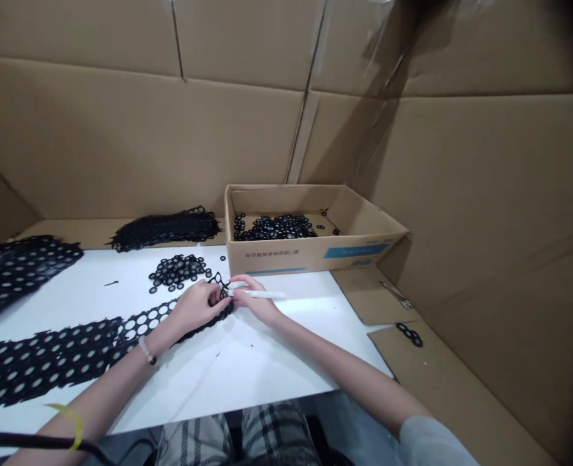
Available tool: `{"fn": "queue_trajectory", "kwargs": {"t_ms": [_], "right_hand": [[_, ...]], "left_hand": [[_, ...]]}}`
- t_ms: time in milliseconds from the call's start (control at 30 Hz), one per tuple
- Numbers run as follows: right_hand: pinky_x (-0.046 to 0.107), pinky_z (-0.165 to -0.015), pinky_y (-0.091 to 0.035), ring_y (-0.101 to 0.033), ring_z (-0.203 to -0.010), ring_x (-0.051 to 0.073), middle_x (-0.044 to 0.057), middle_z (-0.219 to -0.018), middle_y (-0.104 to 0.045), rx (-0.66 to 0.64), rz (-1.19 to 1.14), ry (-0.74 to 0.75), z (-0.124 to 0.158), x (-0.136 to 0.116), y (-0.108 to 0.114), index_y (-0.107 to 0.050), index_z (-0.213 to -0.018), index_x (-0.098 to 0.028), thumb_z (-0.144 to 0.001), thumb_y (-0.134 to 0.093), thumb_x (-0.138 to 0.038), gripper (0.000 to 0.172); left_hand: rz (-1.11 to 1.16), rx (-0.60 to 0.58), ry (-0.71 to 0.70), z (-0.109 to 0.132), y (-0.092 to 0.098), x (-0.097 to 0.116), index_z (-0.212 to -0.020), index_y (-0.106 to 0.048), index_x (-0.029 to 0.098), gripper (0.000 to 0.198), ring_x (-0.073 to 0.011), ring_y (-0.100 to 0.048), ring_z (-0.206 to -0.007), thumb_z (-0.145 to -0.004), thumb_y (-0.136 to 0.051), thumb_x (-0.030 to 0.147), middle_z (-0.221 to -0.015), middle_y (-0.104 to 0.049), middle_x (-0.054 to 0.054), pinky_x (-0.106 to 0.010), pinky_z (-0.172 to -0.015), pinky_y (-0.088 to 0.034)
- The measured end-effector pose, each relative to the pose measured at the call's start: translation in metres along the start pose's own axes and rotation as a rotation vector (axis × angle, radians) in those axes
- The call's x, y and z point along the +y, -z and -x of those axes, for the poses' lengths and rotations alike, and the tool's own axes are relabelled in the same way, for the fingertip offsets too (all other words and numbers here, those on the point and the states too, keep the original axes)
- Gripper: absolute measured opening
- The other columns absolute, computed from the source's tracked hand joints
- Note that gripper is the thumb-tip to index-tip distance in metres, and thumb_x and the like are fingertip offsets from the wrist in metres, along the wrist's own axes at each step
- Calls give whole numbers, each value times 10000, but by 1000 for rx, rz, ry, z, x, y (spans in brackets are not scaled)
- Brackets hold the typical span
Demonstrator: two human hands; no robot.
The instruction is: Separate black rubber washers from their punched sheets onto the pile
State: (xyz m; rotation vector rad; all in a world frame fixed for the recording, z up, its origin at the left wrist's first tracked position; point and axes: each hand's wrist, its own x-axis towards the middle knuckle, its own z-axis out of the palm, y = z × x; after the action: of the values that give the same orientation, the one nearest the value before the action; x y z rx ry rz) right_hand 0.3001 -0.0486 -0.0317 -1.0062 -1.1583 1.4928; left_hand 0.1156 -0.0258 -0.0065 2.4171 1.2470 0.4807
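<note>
- Our left hand (200,304) pinches the right end of the black holed sheet (145,320), which lies slantwise across the white table (286,349).
- Our right hand (257,304) grips 1 white pen-like tool (264,294); its tip is lost among the fingers (we cannot tell whether it touches the sheet).
- If that tip slipped, it could jab our left hand, since our 2 hands work so close together.
- The strips between the holes look thin, so a hard pull might tear them.
- The ring pile (177,270) sits just to the far side of our left hand; a careless knuckle could scatter it. Already 1 loose ring (222,258) lies apart, near the box (315,255).
</note>
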Motion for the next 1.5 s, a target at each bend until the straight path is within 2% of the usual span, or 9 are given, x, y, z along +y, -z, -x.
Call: {"fn": "queue_trajectory", "kwargs": {"t_ms": [367, 533, 633, 700, 767, 867, 1067, 1267, 1500], "right_hand": [[326, -802, -551, -679, -783, 146, 19, -858, -678, -31, 20, 63, -1, 12, 4, -585, -1087, -215, -776, -650, -345, 343], [343, -798, -560, -679, -766, 151, 19, -831, -685, -22, 39, 72, 0, 2, 7, -580, -1074, -204, -766, -660, -368, 358], [360, -838, -557, -680, -794, 154, 22, -858, -693, -39, 41, 104, 2, -6, 10, -584, -1056, -210, -760, -669, -378, 351], [365, -840, -559, -679, -795, 156, 20, -858, -694, -44, 49, 116, 2, -8, 11, -591, -1035, -212, -757, -672, -376, 332], [367, -816, -566, -679, -774, 161, 20, -836, -693, -35, 63, 113, 2, -8, 12, -595, -1016, -209, -754, -673, -366, 315], [364, -784, -571, -685, -744, 170, 23, -816, -690, -8, 92, 113, 0, -7, 16, -595, -1002, -208, -747, -681, -356, 307], [304, -712, -543, -672, -740, 161, 29, -844, -682, 103, 175, 249, 3, -16, 21, -582, -968, -199, -739, -701, -369, 310], [295, -717, -501, -651, -782, 176, 52, -836, -695, -14, 471, 216, 10, -6, 6, -646, -824, -174, -756, -678, -357, 198], [278, -688, -474, -642, -767, 176, 33, -805, -702, 25, 572, 199, 9, -1, 12, -660, -774, -181, -770, -647, -367, 186]], "left_hand": [[55, -32, 78, -1, 1, -1, -743, -572, 201, 379, -227, -559, -778, -904, -407, 502, -758, -633, -55, -320, -705, -389], [148, 121, 156, -9, 9, -21, -1183, -555, 172, 547, -293, -487, -1128, -828, -512, 584, -1182, -621, -109, -399, -966, -363], [351, -76, 231, -13, 16, -36, -1331, -472, 177, 798, -297, -503, -1158, -675, -690, 576, -1250, -603, -109, -392, -974, -385], [484, -251, 226, -14, 19, -41, -1219, -572, 165, 701, -267, -585, -1030, -643, -736, 530, -1109, -669, -85, -360, -904, -434], [541, -319, 236, -14, 21, -42, -1008, -669, 152, 508, -241, -618, -904, -649, -740, 504, -956, -706, -62, -342, -831, -457], [535, -265, 229, -13, 21, -38, -812, -691, 164, 360, -217, -615, -824, -673, -719, 495, -848, -717, -39, -325, -781, -456], [445, -193, 223, -11, 22, -28, -773, -686, 168, 397, -202, -589, -705, -681, -680, 554, -731, -691, -16, -291, -648, -420], [458, -327, 256, -7, 24, -27, -815, -708, 185, 356, -208, -614, -741, -624, -751, 483, -782, -724, -9, -281, -674, -431], [356, -232, 112, -6, 12, -24, -723, -655, 180, 330, -185, -562, -663, -726, -625, 508, -684, -666, 4, -265, -617, -387]]}}
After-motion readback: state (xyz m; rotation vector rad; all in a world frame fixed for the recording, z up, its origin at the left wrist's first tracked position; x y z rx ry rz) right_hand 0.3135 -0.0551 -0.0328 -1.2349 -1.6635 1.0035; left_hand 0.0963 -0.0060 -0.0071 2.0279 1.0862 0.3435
